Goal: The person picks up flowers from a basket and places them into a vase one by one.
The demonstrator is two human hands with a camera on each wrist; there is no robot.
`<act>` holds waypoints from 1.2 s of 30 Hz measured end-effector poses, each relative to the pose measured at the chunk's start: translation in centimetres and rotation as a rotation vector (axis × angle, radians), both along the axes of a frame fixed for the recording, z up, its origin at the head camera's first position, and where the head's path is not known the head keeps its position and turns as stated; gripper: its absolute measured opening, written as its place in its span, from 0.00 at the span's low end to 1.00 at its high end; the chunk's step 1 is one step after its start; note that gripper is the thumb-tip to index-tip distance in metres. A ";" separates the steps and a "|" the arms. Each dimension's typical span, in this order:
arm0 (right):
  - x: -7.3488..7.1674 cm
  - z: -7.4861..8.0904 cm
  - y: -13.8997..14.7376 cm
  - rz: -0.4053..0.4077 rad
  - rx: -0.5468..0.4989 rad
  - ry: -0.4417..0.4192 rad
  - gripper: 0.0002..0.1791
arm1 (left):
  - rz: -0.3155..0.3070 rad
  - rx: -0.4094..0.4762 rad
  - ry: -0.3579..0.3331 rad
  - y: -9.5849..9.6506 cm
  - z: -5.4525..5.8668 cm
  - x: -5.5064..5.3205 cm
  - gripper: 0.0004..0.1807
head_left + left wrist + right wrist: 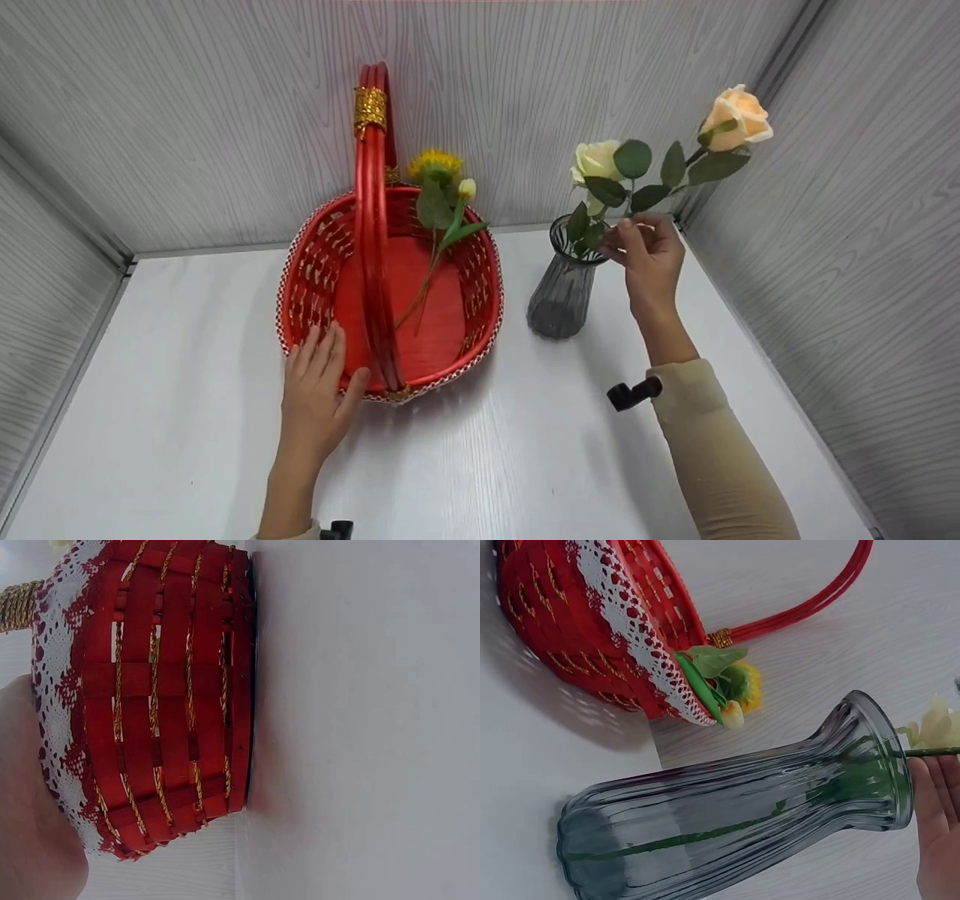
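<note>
My left hand (315, 390) rests on the near left rim of a red woven basket (480, 300), fingers extended over the edge. In the left wrist view that hand lies along the white lace trim (60, 690). My right hand (649, 251) pinches the stem of a peach rose (739, 120) beside the mouth of a grey ribbed glass vase (559, 300). A cream rose (598, 161) stands in the vase, its green stem (682, 838) reaching the bottom in the right wrist view. The peach rose leans to the right, its bloom well above the hand.
A yellow sunflower (435, 165) and a pale tulip bud (467, 189) lean against the basket's back right rim, stems inside. The basket's tall red handle (371, 225) arches over it. Grey wood-grain panels (525, 67) enclose the white table (480, 465) at the back and sides.
</note>
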State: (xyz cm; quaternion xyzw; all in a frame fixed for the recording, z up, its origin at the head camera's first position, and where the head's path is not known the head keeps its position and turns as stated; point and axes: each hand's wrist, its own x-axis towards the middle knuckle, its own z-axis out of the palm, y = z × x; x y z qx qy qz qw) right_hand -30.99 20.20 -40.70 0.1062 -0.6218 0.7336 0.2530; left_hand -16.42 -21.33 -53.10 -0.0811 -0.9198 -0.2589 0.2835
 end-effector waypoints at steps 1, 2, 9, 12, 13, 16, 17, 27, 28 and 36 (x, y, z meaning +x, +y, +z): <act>0.0 0.0 -0.1 -0.009 -0.003 0.000 0.05 | 0.001 -0.003 -0.002 0.0 0.0 0.0 0.36; 0.0 0.0 -0.1 -0.018 -0.003 0.000 0.05 | 0.001 -0.004 -0.003 0.0 0.0 0.0 0.36; 0.2 0.4 -0.2 -0.056 0.005 -0.092 0.06 | 0.003 -0.003 -0.010 -0.1 0.0 0.1 0.37; 0.2 0.9 0.0 -0.050 0.046 -0.158 0.07 | 0.001 0.000 -0.008 -0.2 0.0 0.2 0.37; 0.2 1.1 0.1 -0.052 0.068 -0.182 0.07 | 0.001 -0.001 -0.006 -0.2 0.1 0.1 0.37; 0.1 1.6 0.3 -0.057 0.125 -0.239 0.07 | -0.003 -0.007 0.000 -0.2 0.1 0.1 0.37; 0.1 1.7 0.3 -0.059 0.138 -0.251 0.07 | -0.006 -0.005 0.003 -0.2 0.1 0.1 0.37; -0.1 2.3 1.2 0.007 0.232 -0.276 0.10 | 0.000 0.006 -0.013 -0.1 0.1 0.0 0.36; 0.0 2.4 1.3 0.013 0.244 -0.289 0.10 | 0.001 0.006 -0.014 -0.1 0.1 0.0 0.37; 1.7 3.9 1.4 0.066 0.181 -0.374 0.12 | -0.007 0.001 0.000 0.0 0.0 0.0 0.37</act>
